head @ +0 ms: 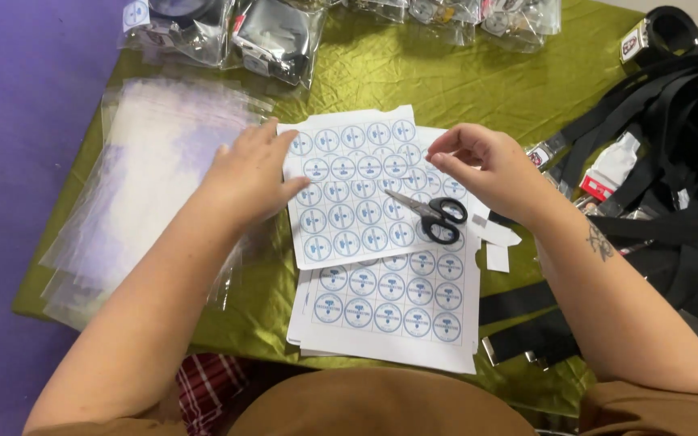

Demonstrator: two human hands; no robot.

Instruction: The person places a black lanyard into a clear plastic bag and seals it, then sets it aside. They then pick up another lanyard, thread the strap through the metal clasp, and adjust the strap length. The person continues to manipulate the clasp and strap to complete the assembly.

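Two white sheets of round blue-and-white stickers [349,202] lie stacked on a green cloth [446,81]. My left hand [248,173] rests flat on the left edge of the top sheet, fingers spread, also touching the clear bags beside it. My right hand [482,165] hovers over the sheet's upper right corner, fingertips pinched together on something very small, possibly a peeled sticker; I cannot make it out. Black-handled scissors [430,214] lie closed on the top sheet just below my right hand.
A pile of clear plastic bags [143,178] lies at the left. Packed bags with black items [236,32] line the far edge. Black straps with buckles [656,161] heap at the right. Small white paper scraps [496,242] sit beside the sheets.
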